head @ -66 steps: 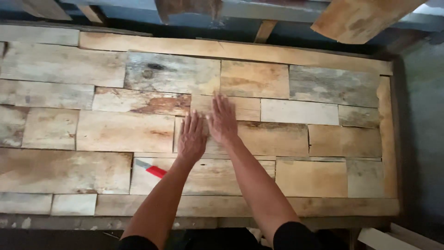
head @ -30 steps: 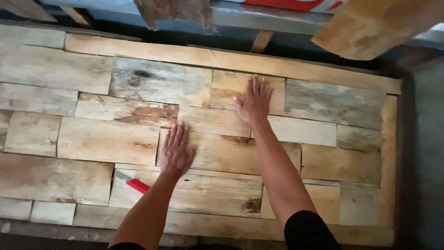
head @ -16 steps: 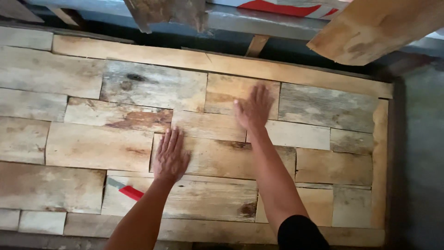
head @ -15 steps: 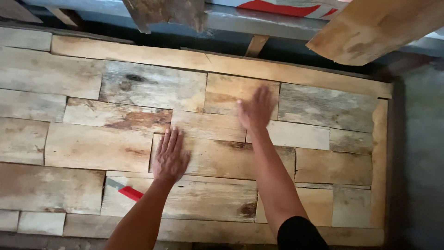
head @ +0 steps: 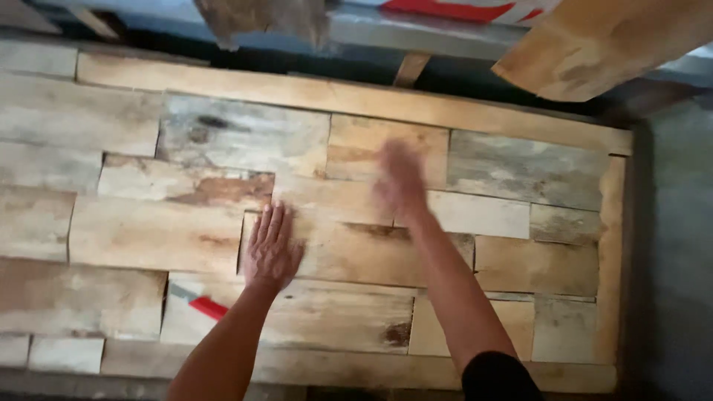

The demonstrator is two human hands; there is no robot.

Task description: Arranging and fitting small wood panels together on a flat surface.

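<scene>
A panel of rough wooden blocks (head: 148, 230), fitted together like brickwork inside a wooden frame, fills the view. My left hand (head: 272, 248) lies flat, fingers together, on a block near the middle. My right hand (head: 399, 182) is blurred by motion over the blocks a little farther up and to the right, palm down with nothing in it. Whether it touches the wood I cannot tell. A red-handled tool (head: 199, 302) lies on a block just left of my left forearm.
A loose slanted plank (head: 594, 41) overhangs the top right. A dark weathered board (head: 260, 18) and a grey rail run along the far edge. A grey floor (head: 679, 245) lies to the right of the frame.
My right hand first slid up and to the right across the blocks, then came back toward the middle, now blurred. My left hand stayed flat on the same block.
</scene>
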